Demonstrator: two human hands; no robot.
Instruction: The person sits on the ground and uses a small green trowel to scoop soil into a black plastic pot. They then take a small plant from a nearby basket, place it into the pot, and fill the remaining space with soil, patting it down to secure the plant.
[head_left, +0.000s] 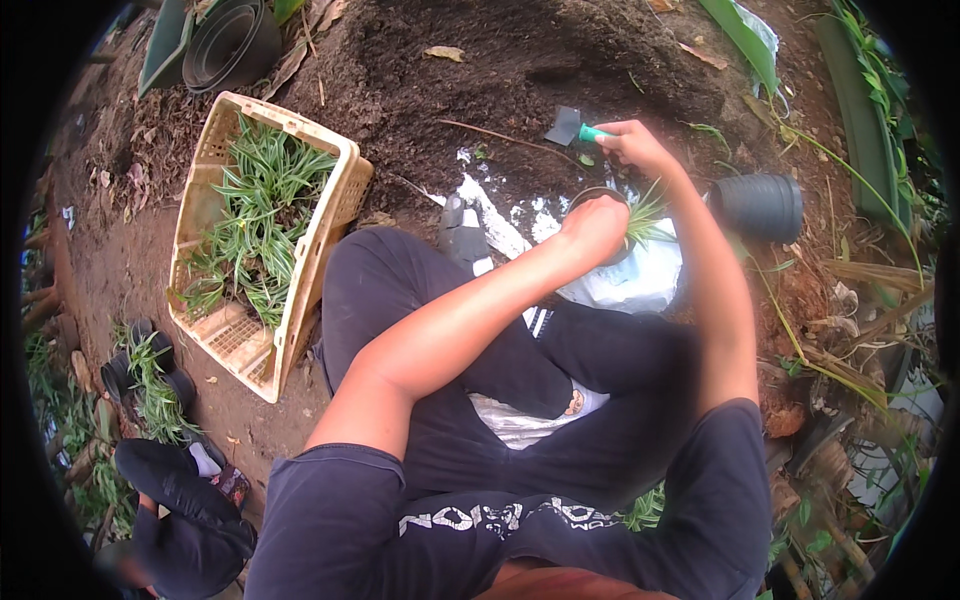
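My right hand (637, 147) is closed round the teal handle (597, 133) of a small trowel. Its grey blade (563, 126) points left, just over the dark soil (480, 95). Down at the mouth of a dark plant pot (612, 254), my left hand (597, 228) is closed on a spider plant. The striped leaves (646, 214) stick out to the right of that hand. My fingertips and the plant's base are hidden. Under the pot lies a white plastic bag (635, 280), in front of my crossed legs.
A yellowish plastic crate (345, 200) at left holds many spider plants (265, 215). One black pot (757, 208) lies on its side at right; nested pots (232, 45) are at far left. Another person (185, 510) sits at lower left near potted plants (155, 385).
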